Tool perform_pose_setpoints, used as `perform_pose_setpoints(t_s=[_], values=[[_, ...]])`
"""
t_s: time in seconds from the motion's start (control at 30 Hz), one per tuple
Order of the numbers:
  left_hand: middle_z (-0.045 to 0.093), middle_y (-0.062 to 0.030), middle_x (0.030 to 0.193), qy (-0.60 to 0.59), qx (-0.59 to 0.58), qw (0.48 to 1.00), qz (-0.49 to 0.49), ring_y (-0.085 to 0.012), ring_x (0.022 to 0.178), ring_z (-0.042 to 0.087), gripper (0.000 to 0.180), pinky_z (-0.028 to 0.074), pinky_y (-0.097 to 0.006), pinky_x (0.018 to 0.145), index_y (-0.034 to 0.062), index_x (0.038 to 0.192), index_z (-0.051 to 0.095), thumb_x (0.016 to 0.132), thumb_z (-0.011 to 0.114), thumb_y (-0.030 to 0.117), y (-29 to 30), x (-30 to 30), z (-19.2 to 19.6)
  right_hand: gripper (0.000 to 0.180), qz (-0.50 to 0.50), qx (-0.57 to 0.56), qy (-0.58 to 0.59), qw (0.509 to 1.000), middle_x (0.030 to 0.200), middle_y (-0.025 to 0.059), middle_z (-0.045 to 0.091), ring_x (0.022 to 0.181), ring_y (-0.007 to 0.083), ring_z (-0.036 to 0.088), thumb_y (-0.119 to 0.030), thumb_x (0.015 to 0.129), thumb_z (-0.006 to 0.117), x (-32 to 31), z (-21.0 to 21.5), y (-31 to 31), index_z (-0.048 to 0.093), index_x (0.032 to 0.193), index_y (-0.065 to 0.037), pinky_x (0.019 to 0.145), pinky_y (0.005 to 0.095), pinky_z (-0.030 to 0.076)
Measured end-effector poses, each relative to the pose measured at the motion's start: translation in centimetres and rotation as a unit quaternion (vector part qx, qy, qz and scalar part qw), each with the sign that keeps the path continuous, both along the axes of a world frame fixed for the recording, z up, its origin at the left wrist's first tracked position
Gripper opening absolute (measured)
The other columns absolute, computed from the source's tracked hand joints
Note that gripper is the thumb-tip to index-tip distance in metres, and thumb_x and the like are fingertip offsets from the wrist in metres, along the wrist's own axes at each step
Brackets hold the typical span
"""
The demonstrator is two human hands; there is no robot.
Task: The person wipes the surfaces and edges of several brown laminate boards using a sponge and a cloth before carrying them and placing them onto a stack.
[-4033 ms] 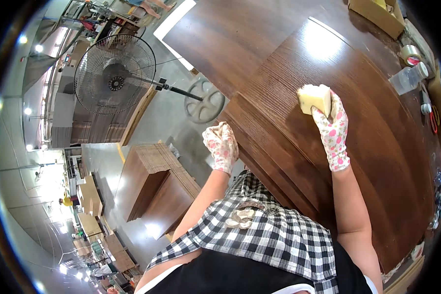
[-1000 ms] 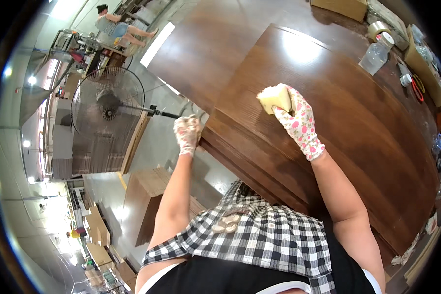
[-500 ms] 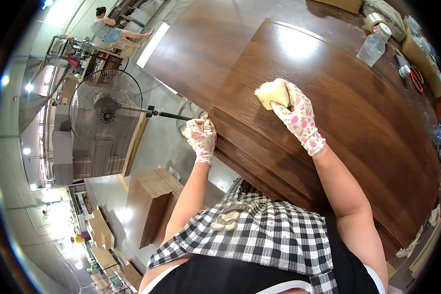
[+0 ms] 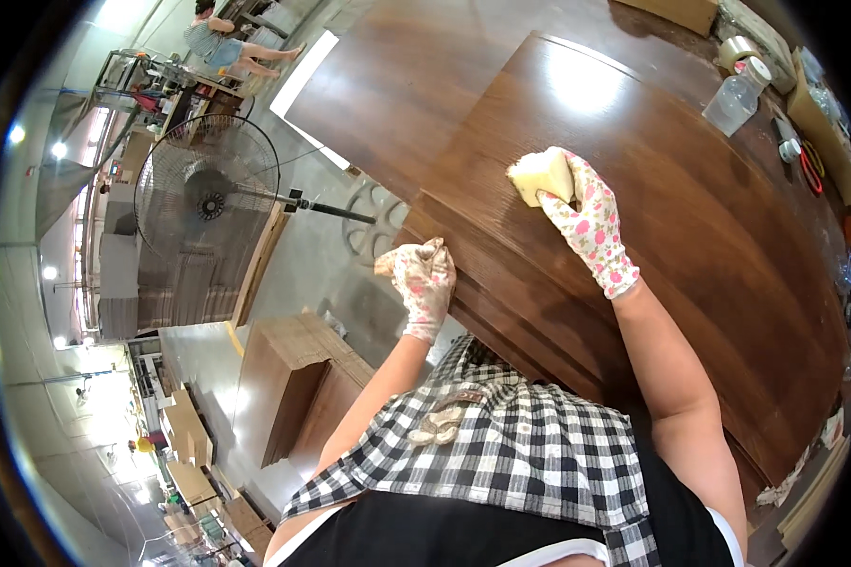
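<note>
My right hand (image 4: 586, 227), in a white glove with pink flowers, is closed on a pale yellow sponge (image 4: 541, 178) with a darkened, ragged edge. The sponge is on the upper face of a dark brown wooden panel (image 4: 690, 255), where a wet-looking streak shows beside it. By the left edge of the stacked panels, my left hand (image 4: 423, 288) has its fingers curled. Its matching glove is stained brown. A tan bit sticks out at its left side; whether this is cloth or a soiled fingertip I cannot tell.
A clear bottle (image 4: 733, 99), a tape roll (image 4: 738, 54) and red-handled scissors (image 4: 810, 168) lie at the right. A standing fan (image 4: 208, 189) is at the left, above a panel stack (image 4: 288, 378) on the floor. Another person (image 4: 225, 47) works far off.
My left hand has moved right and slightly down along the panel edge. The right hand and sponge sit slightly further right in the picture, as the whole view has shifted a little.
</note>
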State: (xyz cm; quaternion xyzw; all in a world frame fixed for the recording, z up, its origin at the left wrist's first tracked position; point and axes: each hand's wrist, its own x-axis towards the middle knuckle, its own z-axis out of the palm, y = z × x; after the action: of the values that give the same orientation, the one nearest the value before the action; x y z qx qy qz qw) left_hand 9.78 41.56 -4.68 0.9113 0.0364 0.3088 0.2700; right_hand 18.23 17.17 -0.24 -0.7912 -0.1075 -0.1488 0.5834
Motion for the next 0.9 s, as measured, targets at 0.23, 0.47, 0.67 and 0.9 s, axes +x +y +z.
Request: perform_pose_setpoints(t_s=[0.23,0.47,0.67,0.9], values=[[0.057,-0.0110,0.069,0.039,-0.062,0.990,0.119,-0.0258,0.068,0.053,0.023,0.041,-0.038,0.072,0.0054,0.078,0.055,0.080,0.070,0.022,5.2,3.3,-0.5,0.047,0.029,0.067,0.036,0.997,0.109,0.0145,0.063,0.099,0.0248,0.063,-0.014,0.076,0.070,-0.4,0.5,0.4,0.055,0.119,-0.002,0.086,0.0331,0.049],[0.058,-0.0104,0.073,0.016,-0.145,0.989,-0.004,-0.0244,0.077,0.055,0.019,0.043,-0.036,0.075,0.0057,0.078,0.054,0.079,0.068,0.017,0.1,1.2,0.7,0.047,0.019,0.064,0.038,0.997,0.108,0.0129,0.064,0.099,0.0227,0.063,-0.014,0.077,0.069,-0.1,0.3,-0.3,0.055,0.119,-0.002,0.086,0.0321,0.049],[0.058,-0.0139,0.071,0.110,-0.082,0.986,0.100,-0.0283,0.071,0.057,0.020,0.044,-0.039,0.067,0.0029,0.077,0.056,0.085,0.064,0.020,5.6,5.1,1.4,0.048,0.038,0.101,0.053,0.993,0.108,0.0120,0.063,0.099,0.0200,0.062,-0.014,0.078,0.070,0.3,0.4,-0.1,0.053,0.120,0.000,0.085,0.0306,0.049],[0.056,-0.0133,0.079,0.057,-0.323,0.944,-0.046,-0.0248,0.071,0.056,0.015,0.045,-0.035,0.069,0.0028,0.084,0.055,0.085,0.064,0.015,2.7,1.8,-0.1,0.048,0.040,0.099,0.066,0.992,0.110,0.0110,0.062,0.100,0.0165,0.061,-0.013,0.079,0.069,0.2,0.4,-0.1,0.052,0.122,-0.001,0.085,0.0285,0.049]])
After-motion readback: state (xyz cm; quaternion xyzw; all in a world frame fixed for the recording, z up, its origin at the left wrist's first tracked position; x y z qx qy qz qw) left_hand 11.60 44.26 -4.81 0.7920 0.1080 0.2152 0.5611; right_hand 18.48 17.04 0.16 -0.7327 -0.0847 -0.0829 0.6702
